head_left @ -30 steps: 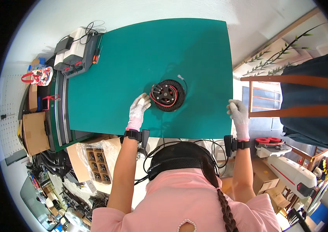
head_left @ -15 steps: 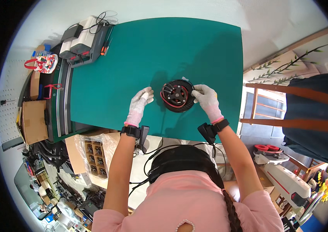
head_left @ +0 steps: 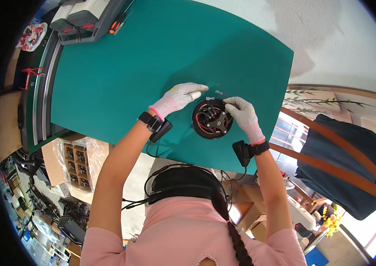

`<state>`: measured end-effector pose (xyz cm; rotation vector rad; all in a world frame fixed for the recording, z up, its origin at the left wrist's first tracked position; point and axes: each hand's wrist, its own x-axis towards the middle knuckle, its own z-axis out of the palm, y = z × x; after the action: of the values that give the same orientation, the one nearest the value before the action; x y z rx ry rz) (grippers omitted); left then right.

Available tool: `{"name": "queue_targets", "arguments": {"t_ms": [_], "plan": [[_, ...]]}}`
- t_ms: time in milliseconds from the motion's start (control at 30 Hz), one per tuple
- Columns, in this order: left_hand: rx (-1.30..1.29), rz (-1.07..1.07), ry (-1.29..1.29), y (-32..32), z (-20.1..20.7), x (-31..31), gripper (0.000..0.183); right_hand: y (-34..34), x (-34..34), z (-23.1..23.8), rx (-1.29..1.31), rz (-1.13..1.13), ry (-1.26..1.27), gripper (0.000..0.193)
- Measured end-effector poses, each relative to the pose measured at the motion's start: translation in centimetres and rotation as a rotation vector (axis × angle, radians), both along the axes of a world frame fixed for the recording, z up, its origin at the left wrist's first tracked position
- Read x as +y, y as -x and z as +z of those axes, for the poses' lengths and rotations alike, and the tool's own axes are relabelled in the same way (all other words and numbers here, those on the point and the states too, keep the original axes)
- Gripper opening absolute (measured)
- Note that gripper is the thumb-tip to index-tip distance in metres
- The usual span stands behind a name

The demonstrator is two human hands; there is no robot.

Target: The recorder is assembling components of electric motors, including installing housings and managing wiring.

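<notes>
A round black motor part with red wires coiled inside lies on the green mat, near its front edge. My left hand, in a pale glove, lies flat with fingers stretched out, its fingertips at the part's upper left rim. My gloved right hand rests on the part's right side. Its fingertips pinch a red wire with a pale connector that sticks out at the upper rim. Black bands with small boxes sit on both wrists.
Grey tool cases and an orange-handled screwdriver lie at the mat's far left corner. A dark bag with brown straps hangs at the right. Cardboard boxes and clutter sit below the table on the left.
My right hand has come in from the table's right edge to the motor part and taken hold of the wire. My left hand has shifted to the part's upper left rim.
</notes>
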<state>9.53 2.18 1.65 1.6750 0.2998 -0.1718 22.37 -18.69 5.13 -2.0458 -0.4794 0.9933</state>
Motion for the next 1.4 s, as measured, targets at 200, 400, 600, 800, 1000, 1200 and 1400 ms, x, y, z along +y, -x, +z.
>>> {"name": "queue_targets", "arguments": {"t_ms": [200,400,600,800,1000,1200,1400], "plan": [[-0.1,-0.258,-0.178,-5.0,-1.3,-0.6,0.034,1.4,-1.1,-1.0,-0.135,-0.115,0.007,0.023],[0.096,-0.446,-0.055,-9.0,-1.0,-1.2,0.037,1.9,-2.7,-1.3,0.07,-0.318,-0.153,0.02],[0.226,-0.518,0.01,-9.7,-0.3,-1.0,0.036,2.0,-2.7,-2.3,-0.31,-0.147,-0.097,0.026],[0.277,-0.583,0.003,-10.2,0.8,-0.5,0.031,2.1,-1.2,-1.0,-0.183,-0.228,-0.147,0.021],[0.107,-0.726,-0.305,-9.7,2.4,-0.9,0.032,1.7,-0.8,0.2,-0.207,-0.056,0.038,0.023],[0.175,-0.766,-0.389,-8.9,3.7,-0.9,0.028,0.7,-1.0,1.0,-0.111,0.055,-0.067,0.022],[0.12,-0.763,-0.462,-7.9,2.9,-1.3,0.026,-0.5,0.2,2.7,-0.076,0.268,0.094,0.025]]}}
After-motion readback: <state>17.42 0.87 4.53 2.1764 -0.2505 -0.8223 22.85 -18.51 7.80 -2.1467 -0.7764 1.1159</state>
